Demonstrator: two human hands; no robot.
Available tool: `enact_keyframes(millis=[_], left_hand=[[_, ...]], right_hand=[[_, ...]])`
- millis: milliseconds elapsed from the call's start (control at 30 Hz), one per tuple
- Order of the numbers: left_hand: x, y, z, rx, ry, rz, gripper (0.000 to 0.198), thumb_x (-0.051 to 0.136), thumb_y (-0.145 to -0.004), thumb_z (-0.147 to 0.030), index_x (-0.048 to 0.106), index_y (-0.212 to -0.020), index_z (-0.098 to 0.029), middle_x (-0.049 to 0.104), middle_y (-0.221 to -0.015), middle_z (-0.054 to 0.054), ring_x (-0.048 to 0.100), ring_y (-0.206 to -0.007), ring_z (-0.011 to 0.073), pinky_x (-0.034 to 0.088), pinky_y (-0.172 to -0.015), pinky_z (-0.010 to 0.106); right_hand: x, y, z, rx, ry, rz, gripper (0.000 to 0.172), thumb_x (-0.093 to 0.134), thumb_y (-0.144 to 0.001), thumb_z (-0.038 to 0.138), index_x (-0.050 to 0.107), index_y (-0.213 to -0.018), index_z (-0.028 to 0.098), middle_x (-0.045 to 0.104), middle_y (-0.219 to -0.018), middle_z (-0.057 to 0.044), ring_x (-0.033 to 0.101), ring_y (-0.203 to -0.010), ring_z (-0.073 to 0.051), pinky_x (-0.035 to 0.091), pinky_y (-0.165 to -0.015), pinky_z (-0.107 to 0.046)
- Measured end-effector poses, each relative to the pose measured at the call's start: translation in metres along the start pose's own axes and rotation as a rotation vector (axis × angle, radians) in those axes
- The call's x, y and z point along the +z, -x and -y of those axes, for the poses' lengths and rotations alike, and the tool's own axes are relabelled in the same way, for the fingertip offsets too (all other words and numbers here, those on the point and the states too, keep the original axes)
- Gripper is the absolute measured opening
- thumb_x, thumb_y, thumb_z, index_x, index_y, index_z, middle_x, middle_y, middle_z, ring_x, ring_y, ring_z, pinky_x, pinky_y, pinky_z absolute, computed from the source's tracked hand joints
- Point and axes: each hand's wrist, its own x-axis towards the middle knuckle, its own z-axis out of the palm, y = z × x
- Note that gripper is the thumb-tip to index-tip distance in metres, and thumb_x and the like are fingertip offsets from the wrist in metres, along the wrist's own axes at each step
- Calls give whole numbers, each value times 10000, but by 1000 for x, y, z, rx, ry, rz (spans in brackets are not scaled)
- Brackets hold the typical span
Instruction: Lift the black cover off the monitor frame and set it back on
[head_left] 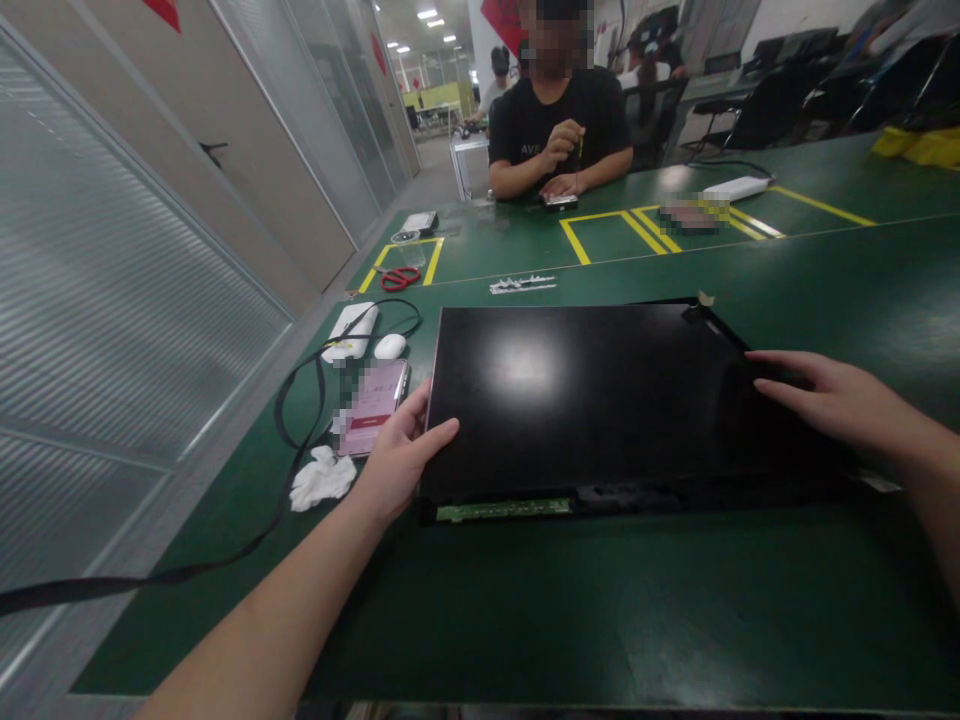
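Observation:
A flat black display panel (570, 400) lies in front of me, with a green circuit board strip (502, 510) along its near edge. Part of a black frame (724, 325) shows past its far right corner. My left hand (405, 450) grips the panel's left edge, thumb on the dark face and fingers tucked round the side. At the right edge, my right hand (817, 390) has its thumb and forefinger on the panel; its other fingers are hidden. A phone (375, 405) with a pink screen lies just left of my left hand.
A crumpled tissue (322, 480), a white rounded case (390, 347), a white box (352, 330) and a black strap (300, 440) lie at left. Farther off are red scissors (401, 278), a clear cup (409, 247) and white strips (523, 285). A person (562, 130) sits opposite, holding a screwdriver-like tool.

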Motion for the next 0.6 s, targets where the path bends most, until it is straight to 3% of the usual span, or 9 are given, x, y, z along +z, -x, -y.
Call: enact_keyframes(millis=[100, 267, 400, 500, 600], left_hand=[[0, 1, 0, 17, 28, 8, 689, 839, -717, -308, 564, -1342, -213, 707, -1250, 91, 649, -1180, 334, 559, -990, 441], [-1, 1, 2, 114, 14, 19, 646, 818, -749, -305, 562, -1338, -234, 673, -1313, 81, 622, -1226, 320, 528, -1039, 447], [-5, 0, 2, 187, -4, -21, 568, 811, -746, -258, 598, -1273, -240, 666, -1323, 63, 610, -1241, 300, 486, -1084, 436], [-9, -2, 1, 188, 34, -70, 546, 789, -743, -228, 600, -1254, -252, 681, -1292, 52, 632, -1202, 299, 511, -1046, 444], [-11, -3, -1, 162, 89, -81, 525, 757, -740, -216, 603, -1240, -265, 701, -1246, 43, 659, -1147, 307, 549, -982, 457]], right_hand=[[-1, 5, 10, 97, -90, -33, 538, 580, -726, 458, 674, -1206, 235, 688, -1255, -96, 643, -1125, -324, 480, -1019, -506], [-4, 16, 28, 279, -319, -98, 389, 666, -686, 430, 713, -1012, 223, 697, -1220, -108, 620, -1163, -332, 433, -1065, -520], [-9, 22, 37, 205, -607, -209, 251, 739, -543, 311, 693, -777, 230, 693, -1234, -75, 585, -1215, -326, 390, -1121, -489], [-19, 26, 35, 182, -841, -208, 360, 740, -522, 263, 717, -882, 265, 723, -1150, -55, 635, -1136, -314, 481, -1041, -492], [-30, 34, 27, 249, -936, -125, 511, 698, -627, 289, 682, -1133, 359, 732, -1127, -34, 696, -992, -291, 571, -892, -493]])
